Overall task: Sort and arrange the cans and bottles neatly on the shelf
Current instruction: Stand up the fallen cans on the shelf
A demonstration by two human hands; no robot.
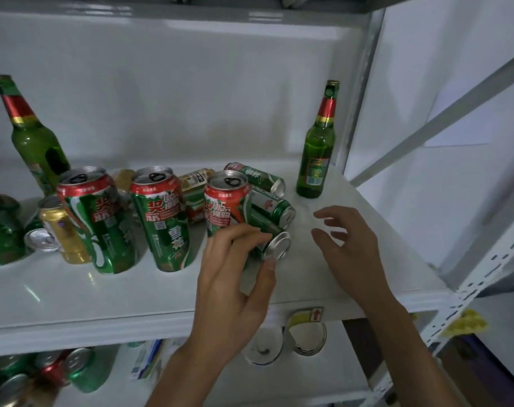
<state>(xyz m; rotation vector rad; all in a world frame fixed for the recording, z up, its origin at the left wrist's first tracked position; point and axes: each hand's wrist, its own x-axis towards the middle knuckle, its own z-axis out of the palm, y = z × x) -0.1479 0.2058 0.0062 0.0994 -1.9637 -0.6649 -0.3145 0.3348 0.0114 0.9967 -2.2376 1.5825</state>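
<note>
On the white shelf (103, 292) stand three upright green-and-red cans: one at the left (97, 221), one in the middle (164, 218), one to the right (226, 201). My left hand (235, 280) grips a green can lying on its side (275, 245), its silver end facing right. Behind it lie two more green cans, the nearer (275, 208) and the farther (258, 176). My right hand (349, 248) hovers just right of them, fingers spread and holding nothing. One green bottle (317, 154) stands at the back right, another (35, 139) leans at the back left.
A gold can (65, 233) and a silver can end (41, 240) sit at the left by dark green cans (0, 230). A gold-labelled can (195, 179) lies behind the upright ones. The shelf's metal post (358, 98) rises at right. A lower shelf holds more cans (79, 368).
</note>
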